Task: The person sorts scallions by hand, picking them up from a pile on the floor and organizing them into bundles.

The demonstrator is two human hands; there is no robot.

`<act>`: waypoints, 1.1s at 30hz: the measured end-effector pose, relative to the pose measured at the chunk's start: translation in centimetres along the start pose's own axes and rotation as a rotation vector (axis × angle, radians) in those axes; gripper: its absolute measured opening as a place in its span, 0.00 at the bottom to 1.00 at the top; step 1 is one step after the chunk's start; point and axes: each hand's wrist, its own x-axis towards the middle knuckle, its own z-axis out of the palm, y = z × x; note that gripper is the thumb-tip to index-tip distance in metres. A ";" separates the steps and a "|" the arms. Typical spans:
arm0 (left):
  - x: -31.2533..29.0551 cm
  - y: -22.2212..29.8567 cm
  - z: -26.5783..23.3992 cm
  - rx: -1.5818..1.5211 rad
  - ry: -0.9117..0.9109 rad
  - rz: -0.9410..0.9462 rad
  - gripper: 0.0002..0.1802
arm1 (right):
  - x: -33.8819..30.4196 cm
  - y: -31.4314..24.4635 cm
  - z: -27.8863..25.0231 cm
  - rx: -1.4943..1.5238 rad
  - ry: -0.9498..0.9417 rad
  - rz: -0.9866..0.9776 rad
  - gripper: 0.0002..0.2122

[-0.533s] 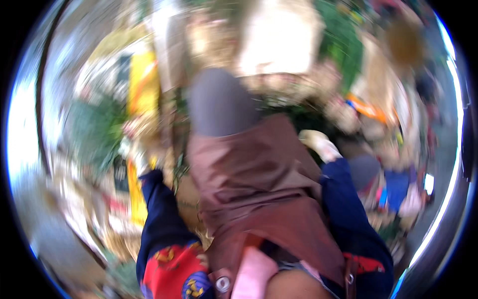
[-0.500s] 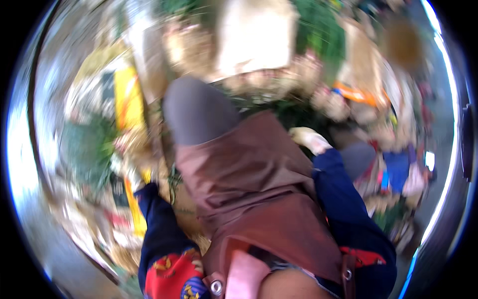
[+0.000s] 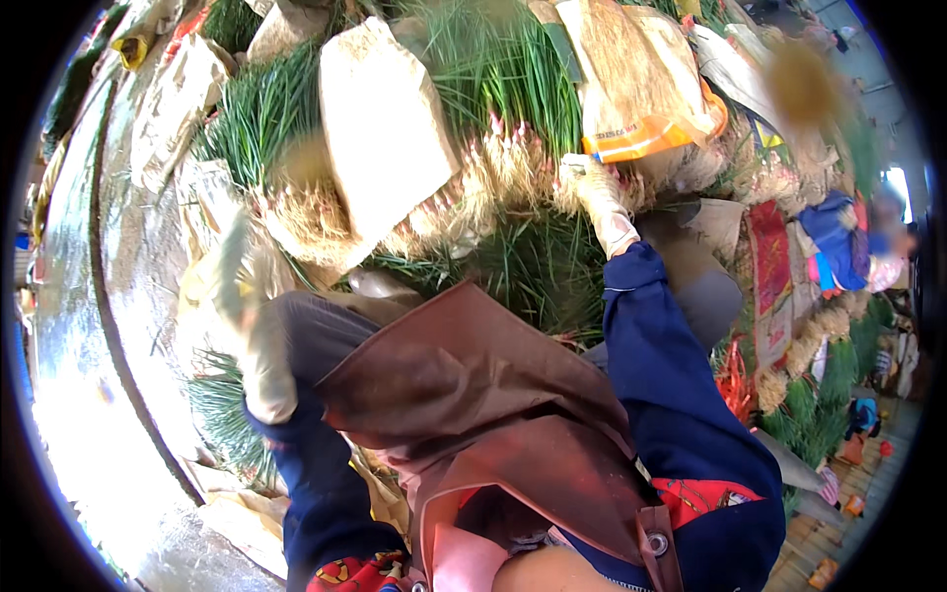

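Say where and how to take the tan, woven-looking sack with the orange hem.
Probably best pinched at the left corner of the orange hem, from the near side: the tan, woven-looking sack lies flattish, that hem facing the wearer, and the right hand is just beside the corner.

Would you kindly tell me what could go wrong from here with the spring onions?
The right hand is at the root ends of the spring onions, so a hard tug might disorder their row. The beige sack with an orange edge lies right by that hand and could snag or slide. The green leaves lying just beyond the brown apron may get crushed if the person leans forward.
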 end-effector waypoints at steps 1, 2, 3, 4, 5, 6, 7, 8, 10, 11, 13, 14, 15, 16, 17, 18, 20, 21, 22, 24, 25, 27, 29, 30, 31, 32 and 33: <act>1.3 -0.4 3.5 -0.082 -0.177 0.130 0.21 | 2.0 1.4 -0.7 0.006 -0.031 0.001 0.12; 2.6 -0.7 6.4 0.022 -0.370 0.106 0.23 | 1.5 -0.9 0.2 0.103 -0.038 0.076 0.14; 3.1 -1.0 10.8 0.099 -0.517 0.104 0.25 | 3.3 1.7 0.4 -0.053 0.090 -0.223 0.15; 3.3 -2.4 14.6 0.096 -0.535 0.346 0.27 | 3.9 1.0 1.6 -0.050 0.096 -0.269 0.16; 3.6 -1.8 17.6 0.366 -0.685 0.203 0.38 | 4.1 0.0 2.9 -0.051 0.112 -0.314 0.17; 3.9 -3.6 19.7 0.571 -0.674 0.283 0.42 | 3.0 -3.3 3.9 -0.167 0.042 -0.191 0.16; 4.2 -6.3 22.1 0.743 -0.678 0.372 0.47 | 2.2 -4.9 4.1 -0.111 0.008 -0.206 0.17; 4.9 -7.9 23.4 0.834 -0.713 0.353 0.49 | 2.0 -4.7 5.0 -0.089 0.031 -0.206 0.18; 6.5 -17.2 25.5 1.021 -0.492 0.554 0.37 | 1.8 -3.9 6.6 -0.095 0.066 -0.276 0.20; 8.6 -12.9 24.8 0.523 -0.608 0.055 0.24 | 1.9 -3.5 6.1 -0.126 0.073 -0.285 0.20; 9.2 -15.2 21.9 -0.013 -0.413 -0.221 0.11 | 1.5 -3.4 4.9 -0.181 0.066 -0.319 0.20; 9.3 -16.6 19.6 -0.022 -0.202 -0.301 0.11 | 1.3 -3.8 4.7 -0.085 0.065 -0.329 0.19; 9.5 -18.2 18.2 -0.046 -0.002 -0.372 0.11 | 1.3 -3.6 3.8 -0.091 0.098 -0.313 0.19; 9.8 -19.9 16.4 -0.060 0.201 -0.432 0.12 | 1.6 -2.9 3.4 -0.105 0.139 -0.326 0.19; 10.1 -22.2 14.5 -0.075 0.405 -0.491 0.13 | 2.1 -2.0 3.3 -0.121 0.181 -0.339 0.19; 9.9 -26.2 12.0 -0.220 0.507 -0.619 0.13 | 2.2 -1.5 3.4 -0.058 0.171 -0.342 0.19; 8.2 -35.0 6.7 -0.070 0.404 -0.660 0.16 | 2.2 -1.3 3.8 -0.017 0.141 -0.318 0.19; 6.6 -38.5 3.4 0.229 0.193 -0.572 0.19 | 1.7 -1.9 4.1 -0.036 0.115 -0.277 0.19; 5.2 -40.1 2.1 0.508 -0.042 -0.476 0.22 | 1.4 -1.5 3.9 0.016 0.116 -0.297 0.19; 3.4 -37.1 4.5 0.548 0.033 -0.492 0.16 | 1.9 0.8 2.3 0.062 0.119 -0.309 0.18; 3.0 -37.2 3.4 0.930 -0.047 -0.459 0.15 | 1.6 0.5 2.1 0.118 0.085 -0.273 0.18; 3.6 -36.5 0.7 1.337 -0.060 -0.523 0.14 | 0.8 -0.1 1.3 0.001 0.056 -0.216 0.17; 6.6 -34.2 -3.4 1.374 -0.118 -0.597 0.14 | 0.4 -0.8 0.3 0.081 0.029 -0.229 0.17; 7.8 -33.0 -5.6 1.387 -0.237 -0.564 0.14 | 0.2 -0.8 -0.2 0.092 0.044 -0.240 0.17; 9.1 -31.7 -7.5 1.390 -0.354 -0.523 0.15 | 0.2 -1.1 -0.6 0.108 0.066 -0.256 0.17; 10.4 -30.6 -8.8 1.424 -0.398 -0.545 0.17 | 0.1 -1.9 -0.7 0.019 0.070 -0.229 0.18; 10.5 -29.8 -9.2 1.449 -0.327 -0.578 0.19 | 0.2 -2.8 -0.4 -0.097 0.095 -0.284 0.19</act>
